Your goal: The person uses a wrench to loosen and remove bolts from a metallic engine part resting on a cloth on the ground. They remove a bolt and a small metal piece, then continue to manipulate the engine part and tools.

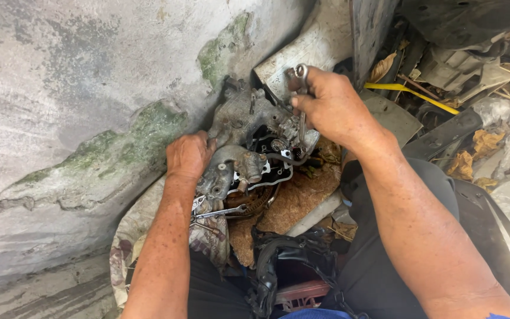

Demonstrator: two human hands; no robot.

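Both bare forearms stretched forward from the lower edge of view. Left hand lying palm down, knuckles up, fingers curled over and pressed flat, wrist straight. Right hand raised higher and farther out, closed in a fist with thumb tucked toward the palm, wrist bent slightly inward, forearm angled up from the lower right.

A rough grey concrete wall fills the left side, stained and patched with green moss. Daylight falls evenly on it. To the right lies a heap of scrap: metal sheets, dry leaves and a yellow strip.
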